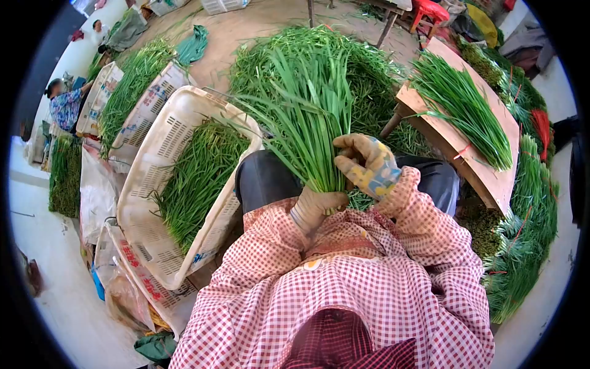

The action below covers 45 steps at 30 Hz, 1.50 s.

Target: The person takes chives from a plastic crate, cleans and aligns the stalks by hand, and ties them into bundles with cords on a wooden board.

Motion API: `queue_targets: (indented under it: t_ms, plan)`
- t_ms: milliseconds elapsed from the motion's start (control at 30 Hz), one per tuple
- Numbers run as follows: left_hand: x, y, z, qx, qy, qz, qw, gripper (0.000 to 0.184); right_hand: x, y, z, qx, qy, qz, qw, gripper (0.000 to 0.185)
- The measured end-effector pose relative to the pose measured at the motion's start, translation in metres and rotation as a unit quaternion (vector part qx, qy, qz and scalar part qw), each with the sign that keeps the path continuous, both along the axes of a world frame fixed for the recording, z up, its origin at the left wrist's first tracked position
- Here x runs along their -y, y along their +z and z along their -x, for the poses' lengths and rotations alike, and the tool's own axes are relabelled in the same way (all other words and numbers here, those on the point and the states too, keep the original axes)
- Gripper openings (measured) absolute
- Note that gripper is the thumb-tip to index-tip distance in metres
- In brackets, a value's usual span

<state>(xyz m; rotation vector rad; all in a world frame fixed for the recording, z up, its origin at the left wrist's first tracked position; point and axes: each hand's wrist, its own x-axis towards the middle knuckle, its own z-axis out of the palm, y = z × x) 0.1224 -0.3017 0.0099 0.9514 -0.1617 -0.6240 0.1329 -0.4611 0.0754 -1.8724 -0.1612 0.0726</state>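
Note:
Gloved and wrapped round the lower ends of a green leafy bunch (322,132), my left hand (316,209) is close to my body. The long leaves fan out upward and away from me. My right hand (367,165), in a patterned glove, is just right of the stems with its fingers curled; whether anything is between them is too small to tell. Left of my knees, a white crate (138,203) holds more loose greens (206,169). To the right, a bunch of greens (464,104) lies on a wooden board (424,123).
A large heap of greens (375,80) covers the floor ahead. Tied bundles (525,234) are stacked along the right side, near red ties (541,132). More crates (144,111) stand at the left, where a person (66,104) sits. A red stool (428,13) is at the back.

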Motion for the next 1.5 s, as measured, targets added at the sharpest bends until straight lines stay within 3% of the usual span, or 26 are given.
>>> queue_targets:
  t_ms: [100,233,267,433,500,533,633,700,767,833,900,1033,1067,1100,1167,1233,1300,1367,1467,1500]
  plan:
    - [0.005,0.009,-0.001,0.017,0.008,0.051,0.999,0.063,-0.001,-0.007,-0.006,-0.053,-0.004,-0.065,0.996,0.037]
    - [-0.001,-0.002,-0.001,0.019,-0.003,0.016,1.000,0.064,-0.003,0.000,-0.007,-0.055,0.015,-0.058,0.997,0.051]
    - [0.001,-0.008,-0.001,0.026,0.005,0.004,1.000,0.063,-0.004,0.002,-0.008,-0.051,0.000,0.005,0.999,0.051]
    - [-0.003,-0.024,-0.001,0.041,0.028,-0.070,0.996,0.055,-0.002,-0.008,-0.012,-0.019,-0.010,0.052,0.998,0.045]
    - [-0.004,-0.029,-0.005,0.166,0.034,-0.199,0.965,0.048,-0.003,-0.011,-0.011,-0.013,-0.030,0.006,0.999,0.040]
    - [-0.004,-0.029,-0.004,0.167,0.035,-0.200,0.965,0.048,-0.005,-0.034,-0.012,0.003,-0.035,-0.109,0.993,0.036]
    - [-0.003,-0.014,-0.004,0.068,0.047,-0.128,0.988,0.043,-0.011,-0.025,0.000,0.051,-0.053,-0.189,0.979,0.033]
    - [-0.004,-0.002,-0.004,-0.060,0.021,-0.046,0.997,0.047,-0.011,-0.031,0.004,0.086,-0.071,-0.157,0.981,0.029]
    - [0.003,0.014,-0.003,-0.054,0.046,-0.012,0.997,0.047,-0.009,-0.027,0.013,-0.003,-0.027,-0.276,0.961,0.028]
    - [0.005,0.017,-0.002,-0.049,0.070,0.022,0.996,0.047,-0.009,-0.026,0.013,-0.026,0.001,-0.289,0.957,0.028]
    - [0.004,0.006,-0.007,-0.095,0.038,0.073,0.992,0.047,-0.011,-0.027,0.011,-0.125,-0.007,-0.358,0.925,0.027]
    - [-0.006,-0.023,-0.025,-0.026,-0.043,0.194,0.980,0.047,-0.011,-0.057,0.013,-0.153,-0.028,-0.452,0.878,0.034]
    - [-0.009,-0.004,-0.022,-0.043,-0.036,0.153,0.987,0.047,-0.011,-0.052,0.012,-0.188,-0.048,-0.502,0.843,0.029]
    - [-0.010,0.009,-0.021,-0.060,-0.028,0.113,0.991,0.046,-0.011,-0.050,0.011,-0.189,-0.048,-0.502,0.842,0.029]
    - [-0.009,0.020,-0.021,-0.049,-0.038,0.124,0.990,0.044,-0.010,-0.045,0.009,-0.198,-0.023,-0.579,0.791,0.026]
    - [-0.007,0.037,-0.018,-0.083,0.001,0.156,0.984,0.034,-0.013,-0.035,0.008,-0.198,-0.023,-0.581,0.789,0.025]
    - [-0.009,0.025,-0.022,-0.051,0.003,0.139,0.989,0.042,-0.015,-0.030,0.005,-0.124,0.054,-0.513,0.848,0.022]
    - [-0.009,0.016,-0.027,-0.035,-0.015,0.200,0.979,0.045,-0.016,-0.023,0.004,-0.132,0.036,-0.456,0.879,0.027]
    - [-0.005,0.014,-0.032,-0.091,0.017,0.163,0.982,0.035,-0.015,-0.023,-0.003,0.016,0.043,-0.219,0.975,0.036]
    - [-0.005,0.017,-0.034,-0.130,0.027,0.133,0.982,0.028,-0.016,-0.024,-0.002,0.015,0.045,-0.218,0.975,0.036]
